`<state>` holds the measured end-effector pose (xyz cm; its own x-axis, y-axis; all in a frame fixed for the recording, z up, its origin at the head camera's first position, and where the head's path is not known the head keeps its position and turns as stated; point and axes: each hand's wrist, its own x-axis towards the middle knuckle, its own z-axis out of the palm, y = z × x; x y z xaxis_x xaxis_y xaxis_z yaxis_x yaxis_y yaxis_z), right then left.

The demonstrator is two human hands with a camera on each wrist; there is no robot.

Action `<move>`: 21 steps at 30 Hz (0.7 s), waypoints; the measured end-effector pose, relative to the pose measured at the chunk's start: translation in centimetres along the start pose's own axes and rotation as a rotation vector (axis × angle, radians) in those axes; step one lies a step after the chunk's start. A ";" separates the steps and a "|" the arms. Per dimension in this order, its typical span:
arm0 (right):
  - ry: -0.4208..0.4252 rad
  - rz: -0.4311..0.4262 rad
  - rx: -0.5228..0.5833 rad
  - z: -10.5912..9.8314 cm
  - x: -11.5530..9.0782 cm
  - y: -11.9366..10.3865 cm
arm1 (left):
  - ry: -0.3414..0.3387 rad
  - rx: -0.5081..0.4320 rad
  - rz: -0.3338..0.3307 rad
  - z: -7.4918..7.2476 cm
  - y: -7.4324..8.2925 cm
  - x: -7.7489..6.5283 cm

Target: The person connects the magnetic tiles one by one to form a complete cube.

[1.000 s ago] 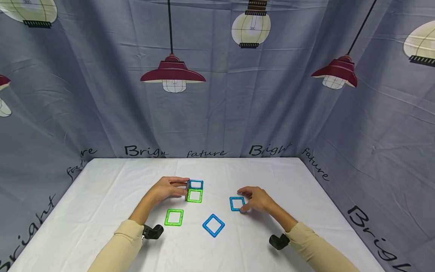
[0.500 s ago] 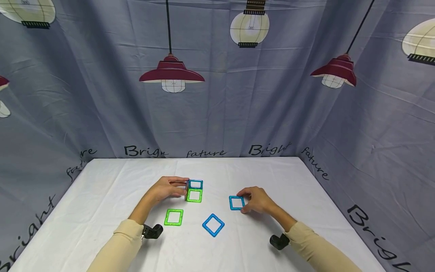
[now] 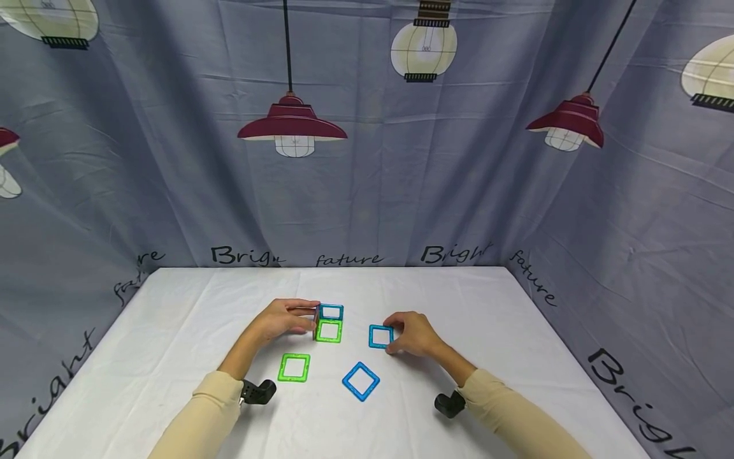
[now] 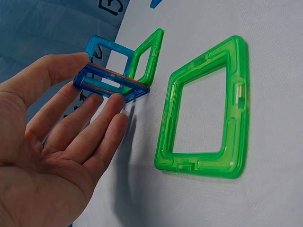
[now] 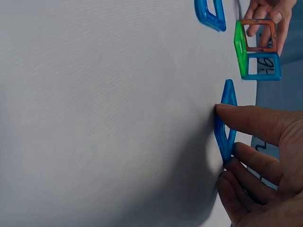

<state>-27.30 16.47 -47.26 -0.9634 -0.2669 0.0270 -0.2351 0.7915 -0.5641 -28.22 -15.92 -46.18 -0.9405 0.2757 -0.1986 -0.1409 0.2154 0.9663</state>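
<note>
My left hand (image 3: 281,317) pinches an upright orange magnetic tile (image 5: 274,35) between thumb and fingers. It stands along the left of a flat green tile (image 3: 329,340), and an upright blue tile (image 3: 341,312) stands behind that green one. To the right, my right hand (image 3: 415,333) grips another square blue tile (image 3: 371,336) by its right edge. In the right wrist view this gripped tile (image 5: 219,135) appears nearly edge-on, above its shadow, with the thumb on one side and fingertips on the other.
A loose green tile (image 3: 281,368) lies in front of the left hand. Nearer the middle, a blue tile (image 3: 352,390) is turned like a diamond. White cloth (image 3: 459,293) covers the table, and a grey-blue printed curtain (image 3: 367,191) hangs behind and at the sides.
The right hand has closed its fingers on the blue tile and moved it leftward, closer to the joined tiles. The left hand and the loose tiles have stayed put.
</note>
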 end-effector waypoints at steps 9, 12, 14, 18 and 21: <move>-0.021 -0.029 -0.004 1.3 1.2 -2.4 | 0.022 0.006 -0.033 0.0 -0.2 0.2; -0.028 -0.032 -0.003 1.6 1.6 -2.9 | 0.034 0.009 -0.039 0.0 -0.2 0.2; -0.029 -0.037 -0.010 1.9 1.8 -3.1 | 0.037 0.009 -0.040 0.0 -0.1 0.2; -0.035 -0.030 -0.013 2.2 2.0 -3.5 | 0.030 0.005 -0.036 0.1 -0.1 0.1; -0.038 -0.026 -0.009 2.2 2.0 -3.7 | 0.025 -0.004 -0.036 0.1 -0.2 0.1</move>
<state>-28.11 11.74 -46.95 -0.9513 -0.3080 0.0098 -0.2611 0.7889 -0.5563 -28.31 -15.86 -46.37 -0.9423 0.2442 -0.2291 -0.1761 0.2206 0.9593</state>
